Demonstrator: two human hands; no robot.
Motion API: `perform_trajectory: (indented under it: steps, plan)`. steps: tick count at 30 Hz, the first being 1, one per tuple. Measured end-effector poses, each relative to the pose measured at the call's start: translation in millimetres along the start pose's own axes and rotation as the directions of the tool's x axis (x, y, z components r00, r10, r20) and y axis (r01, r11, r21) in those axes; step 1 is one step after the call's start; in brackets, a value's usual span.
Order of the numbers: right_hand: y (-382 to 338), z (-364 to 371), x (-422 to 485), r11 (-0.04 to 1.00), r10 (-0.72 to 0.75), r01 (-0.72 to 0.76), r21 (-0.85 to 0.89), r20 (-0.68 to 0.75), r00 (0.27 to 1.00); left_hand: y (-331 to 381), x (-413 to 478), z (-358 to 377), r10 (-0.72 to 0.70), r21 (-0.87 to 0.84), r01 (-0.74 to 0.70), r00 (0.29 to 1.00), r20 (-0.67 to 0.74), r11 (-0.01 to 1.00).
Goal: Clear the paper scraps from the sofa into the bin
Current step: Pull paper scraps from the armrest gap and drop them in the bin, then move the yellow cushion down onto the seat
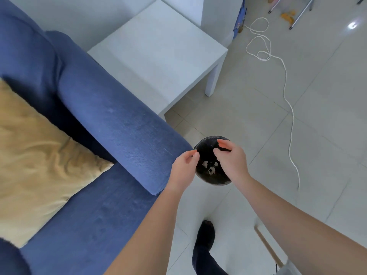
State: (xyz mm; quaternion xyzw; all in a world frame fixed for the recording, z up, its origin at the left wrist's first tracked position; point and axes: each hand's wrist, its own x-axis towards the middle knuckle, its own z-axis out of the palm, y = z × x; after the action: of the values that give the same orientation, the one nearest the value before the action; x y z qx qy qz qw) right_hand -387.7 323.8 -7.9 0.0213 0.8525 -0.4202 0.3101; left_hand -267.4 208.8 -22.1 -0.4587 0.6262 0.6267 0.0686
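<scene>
Sofa (111,124): blue, big, at my left.
Bin (206,151): round, black, on floor beside sofa arm.
Hands: my left hand (183,169) and right hand (231,159) loosely curled above bin, holding nothing I can see.
Paper scraps (210,167): small, white, crumpled, inside bin.

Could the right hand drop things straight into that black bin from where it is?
Probably yes. The right hand hangs over the bin's open mouth with nothing between; paper scraps already lie inside.
</scene>
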Motion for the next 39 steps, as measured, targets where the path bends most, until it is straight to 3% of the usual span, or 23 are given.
perform_trajectory:
  steps: [5, 10, 17, 22, 25, 29, 31, 32, 39]
  plan:
    - [-45.2, 35.5, -41.1, 0.984, -0.174, 0.175, -0.007, 0.106, 0.979, 4.8, -29.2, -66.4, 0.058, -0.133, -0.077, 0.988, -0.14, 0.988]
    - [-86.7, 101.6, -89.2, 0.967, -0.249, 0.253, 0.015, 0.237, 0.939, -29.5, -62.2, -160.1, -0.009, -0.208, -0.066, 0.94, -0.342, 0.976]
    - [-111.6, 227.0, -143.7, 0.932, -0.276, 0.35, -0.095, 0.442, 0.854, -121.8, -100.5, -294.9, -0.18, -0.293, 0.014, 0.816, -0.549, 0.956]
    - [-119.9, 319.3, -164.9, 0.922, -0.225, 0.359, -0.145, 0.552, 0.803, -186.5, -119.6, -381.2, -0.22, -0.273, 0.05, 0.739, -0.637, 0.961]
    - [-127.7, 367.1, -167.1, 0.921, -0.206, 0.359, -0.154, 0.589, 0.782, -210.9, -123.2, -425.9, -0.209, -0.262, 0.016, 0.649, -0.732, 0.965]
    - [-142.1, 419.0, -160.9, 0.915, -0.179, 0.357, -0.186, 0.607, 0.775, -236.5, -119.4, -470.7, -0.227, -0.271, -0.027, 0.471, -0.853, 0.962]
    - [-150.9, 439.4, -156.8, 0.911, -0.174, 0.364, -0.195, 0.617, 0.767, -246.5, -117.6, -489.2, -0.261, -0.32, -0.067, 0.432, -0.863, 0.945]
    - [-154.8, 448.8, -154.3, 0.912, -0.177, 0.365, -0.186, 0.625, 0.76, -251.4, -117.1, -498.8, -0.283, -0.358, -0.092, 0.444, -0.85, 0.929]
    - [-169.8, 498.4, -135.3, 0.922, -0.203, 0.368, -0.122, 0.656, 0.727, -292.1, -96.4, -556.2, -0.328, -0.561, -0.123, 0.702, -0.632, 0.819]
